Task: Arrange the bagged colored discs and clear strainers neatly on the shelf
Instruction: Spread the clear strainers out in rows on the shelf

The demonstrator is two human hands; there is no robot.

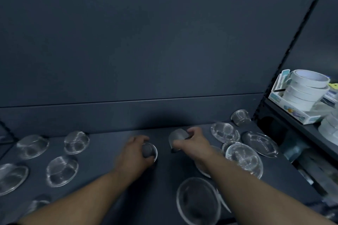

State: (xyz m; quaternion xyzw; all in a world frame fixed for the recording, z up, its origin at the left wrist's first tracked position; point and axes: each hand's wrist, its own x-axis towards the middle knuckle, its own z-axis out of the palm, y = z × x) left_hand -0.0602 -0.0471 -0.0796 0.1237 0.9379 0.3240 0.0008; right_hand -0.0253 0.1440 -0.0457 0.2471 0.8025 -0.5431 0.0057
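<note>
The left grip clasps a small strainer. The right grip pinches a larger strainer. A box holds tape rolls.

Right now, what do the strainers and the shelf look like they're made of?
The strainers look like clear, glossy plastic: the dark surface shows through them and their rims catch light. The shelf is matte dark grey, smooth and even, probably painted metal, though it could be laminate.

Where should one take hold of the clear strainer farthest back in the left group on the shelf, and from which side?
Probably from above, thumb and fingers across the lower sides of the clear strainer. It seems to lie dome up, rim flat on the shelf, so no edge is free to pinch; neighbours stand apart from it.
</note>
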